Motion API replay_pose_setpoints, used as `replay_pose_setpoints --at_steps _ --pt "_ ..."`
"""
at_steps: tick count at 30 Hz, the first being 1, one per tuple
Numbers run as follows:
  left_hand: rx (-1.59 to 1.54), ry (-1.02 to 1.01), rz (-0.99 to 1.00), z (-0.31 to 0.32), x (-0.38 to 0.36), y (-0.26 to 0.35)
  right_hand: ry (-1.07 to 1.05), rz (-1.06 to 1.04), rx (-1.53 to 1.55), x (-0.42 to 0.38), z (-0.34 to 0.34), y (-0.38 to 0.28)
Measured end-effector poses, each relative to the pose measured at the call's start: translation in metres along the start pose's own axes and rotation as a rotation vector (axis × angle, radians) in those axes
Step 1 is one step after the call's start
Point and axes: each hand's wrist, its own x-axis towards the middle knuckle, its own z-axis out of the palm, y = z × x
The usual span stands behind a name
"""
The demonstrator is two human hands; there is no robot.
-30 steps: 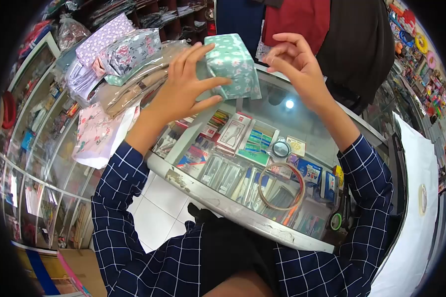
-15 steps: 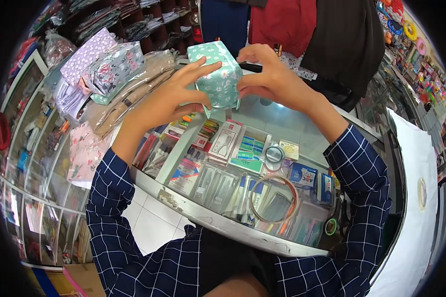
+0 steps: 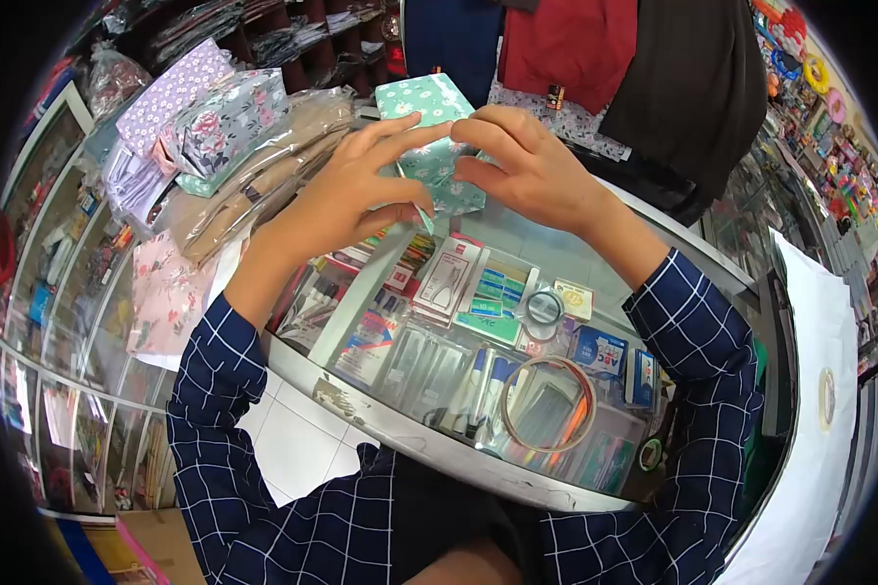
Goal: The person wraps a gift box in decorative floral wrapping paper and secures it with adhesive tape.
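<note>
A box wrapped in mint-green paper with white daisies (image 3: 421, 96) stands on the glass counter, beyond my hands. My left hand (image 3: 366, 180) grips it at the near left side, the index finger stretched across the near face. By the left thumb a small green paper flap (image 3: 426, 220) sticks out. My right hand (image 3: 527, 161) is bent at the near right edge, thumb and curled fingers on the wrapping paper. The fingertips of both hands almost meet on the near face. What lies inside the wrapping is hidden.
Under the counter glass (image 3: 337, 322) lie pens, small boxes and stationery. A roll of tape (image 3: 548, 405) rests on top. To the left are a pile of flowered paper packages (image 3: 215, 132) and bagged brown cloth (image 3: 263, 175). White paper (image 3: 810, 419) lies at the right; trousers (image 3: 566, 49) hang behind.
My right hand has moved left and closed in on the box's near face; before, its fingers were spread at the right edge. My left fingers have slid slightly right. The view has shifted a little.
</note>
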Motion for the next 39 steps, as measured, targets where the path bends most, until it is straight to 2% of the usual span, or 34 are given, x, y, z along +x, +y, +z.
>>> replay_pose_setpoints --at_steps 10,13,15,18,21,22,25,26,29,34,37,39 --pt "0.004 0.288 0.01 0.028 0.01 -0.012 0.055 -0.001 0.016 0.002 0.011 -0.002" --pt "-0.123 0.356 -0.075 0.033 0.008 -0.012 0.055 0.021 0.047 0.003 0.014 -0.002" --pt "-0.054 0.367 -0.092 0.032 0.01 -0.014 0.019 0.036 0.027 0.003 0.009 -0.003" --pt "0.049 0.335 -0.123 0.026 0.014 -0.01 0.086 0.137 0.13 0.009 -0.007 -0.005" --pt "0.036 0.251 -0.158 0.016 0.022 -0.009 0.296 0.376 0.418 0.024 -0.033 -0.016" --pt "0.011 0.217 -0.167 0.014 0.025 -0.01 0.266 0.299 0.367 0.027 -0.044 -0.011" --pt "-0.204 0.246 -0.196 0.016 0.027 -0.013 0.447 0.697 1.211 0.029 -0.048 -0.031" --pt "-0.207 0.278 -0.178 0.019 0.026 -0.016 0.458 0.663 1.195 0.026 -0.046 -0.029" --pt "-0.176 0.363 -0.1 0.029 0.024 -0.022 0.48 0.819 1.283 0.016 -0.035 -0.029" --pt "-0.044 0.401 0.062 0.036 0.021 -0.024 0.531 1.235 1.79 0.017 -0.023 -0.04" --pt "0.023 0.36 0.033 0.039 0.02 -0.019 0.574 1.33 1.886 0.017 -0.02 -0.042" --pt "-0.039 0.363 -0.044 0.041 0.021 -0.012 0.575 1.313 1.994 0.009 -0.018 -0.039"
